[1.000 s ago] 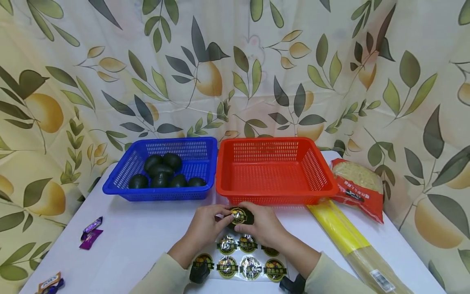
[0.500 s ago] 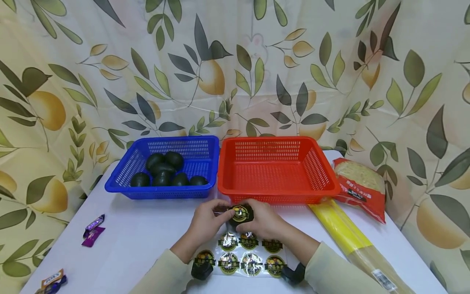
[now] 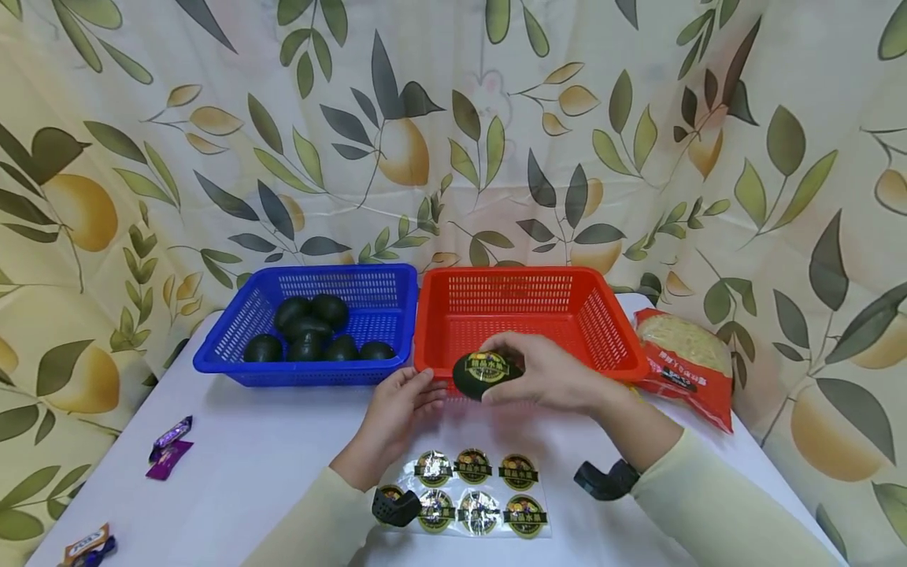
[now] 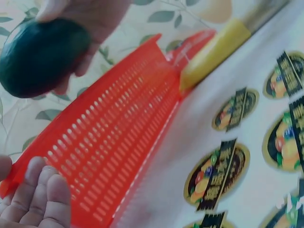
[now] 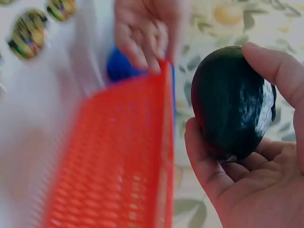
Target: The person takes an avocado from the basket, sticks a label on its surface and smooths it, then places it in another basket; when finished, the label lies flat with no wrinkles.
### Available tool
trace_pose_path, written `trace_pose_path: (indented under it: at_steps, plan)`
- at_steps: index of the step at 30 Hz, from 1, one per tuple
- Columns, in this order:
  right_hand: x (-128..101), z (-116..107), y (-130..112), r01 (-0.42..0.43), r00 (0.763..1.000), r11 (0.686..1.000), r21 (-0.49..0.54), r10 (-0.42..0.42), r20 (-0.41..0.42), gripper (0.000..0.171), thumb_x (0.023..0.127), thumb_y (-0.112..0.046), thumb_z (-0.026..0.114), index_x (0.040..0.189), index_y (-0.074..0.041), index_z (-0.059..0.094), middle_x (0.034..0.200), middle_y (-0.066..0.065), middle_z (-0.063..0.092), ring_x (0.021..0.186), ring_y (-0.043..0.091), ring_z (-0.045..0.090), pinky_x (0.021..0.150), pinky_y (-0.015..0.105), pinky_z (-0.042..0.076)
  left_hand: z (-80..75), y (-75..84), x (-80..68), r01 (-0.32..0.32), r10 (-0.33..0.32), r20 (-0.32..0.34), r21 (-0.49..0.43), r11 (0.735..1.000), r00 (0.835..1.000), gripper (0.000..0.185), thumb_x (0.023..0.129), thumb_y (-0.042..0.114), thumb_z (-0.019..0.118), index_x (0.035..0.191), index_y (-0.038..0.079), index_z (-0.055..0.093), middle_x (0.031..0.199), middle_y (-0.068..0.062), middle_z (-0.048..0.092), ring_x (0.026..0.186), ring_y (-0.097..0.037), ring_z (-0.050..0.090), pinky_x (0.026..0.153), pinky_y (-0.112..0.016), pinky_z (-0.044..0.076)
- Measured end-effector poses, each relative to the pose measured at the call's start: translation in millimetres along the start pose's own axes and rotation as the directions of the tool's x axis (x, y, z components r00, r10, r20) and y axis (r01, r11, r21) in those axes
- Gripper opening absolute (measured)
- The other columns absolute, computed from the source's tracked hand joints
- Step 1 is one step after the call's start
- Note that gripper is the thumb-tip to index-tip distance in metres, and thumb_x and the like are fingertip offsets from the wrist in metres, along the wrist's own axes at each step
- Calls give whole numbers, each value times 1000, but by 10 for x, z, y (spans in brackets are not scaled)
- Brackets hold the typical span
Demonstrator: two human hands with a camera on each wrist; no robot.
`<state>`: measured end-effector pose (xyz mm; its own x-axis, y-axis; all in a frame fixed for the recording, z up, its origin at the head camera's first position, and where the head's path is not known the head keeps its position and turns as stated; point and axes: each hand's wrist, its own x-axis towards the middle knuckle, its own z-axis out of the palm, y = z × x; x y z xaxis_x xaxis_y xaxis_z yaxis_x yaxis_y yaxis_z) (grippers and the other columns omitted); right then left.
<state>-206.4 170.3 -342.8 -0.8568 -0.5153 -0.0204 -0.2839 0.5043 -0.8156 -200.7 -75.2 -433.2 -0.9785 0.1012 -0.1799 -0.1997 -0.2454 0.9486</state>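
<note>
Gripping a stickered avocado (image 3: 485, 373) over the red basket (image 3: 616, 331) front rim, right hand (image 3: 549, 376), left hand (image 3: 397, 409) relaxed, fingers at the rim.

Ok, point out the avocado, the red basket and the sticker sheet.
avocado (image 3: 485, 373), head view, its stickered top.
red basket (image 3: 520, 275), head view, far rim.
sticker sheet (image 3: 473, 465), head view, a top-row sticker.

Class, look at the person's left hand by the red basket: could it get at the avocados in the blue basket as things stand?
Probably yes. The left hand holds nothing and rests open at the red basket's front corner. The blue basket sits just beside it, open-topped, and nothing covers the avocados.
</note>
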Motion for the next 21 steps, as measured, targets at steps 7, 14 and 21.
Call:
trace_pose_path:
  at_steps: [7,14,21]
  plan:
    - [532,-454,-22,-61,997,998,-26,60,-46,62,83,-21,87,135,-12,56,129,11,63,118,31,59,95,39,58,35,11,5,24,-25,-27,-66,998,999,19,104,17,64,112,3,55,98,-9,78,88,-18,75,81,-29,62]
    - [1255,-672,205,-53,995,998,-27,50,-90,60,84,-18,84,135,-4,55,126,17,63,112,31,59,95,36,53,38,-4,-8,20,-22,-29,-55,998,999,21,104,17,64,114,2,54,98,-9,78,90,-18,75,81,-28,62]
    - [1735,-594,491,-142,988,969,-202,125,-94,61,84,-23,84,136,-6,55,130,16,61,115,31,58,102,43,51,36,6,-1,17,-18,-33,-35,999,999,25,104,18,64,118,0,54,99,-10,77,89,-18,75,80,-28,62]
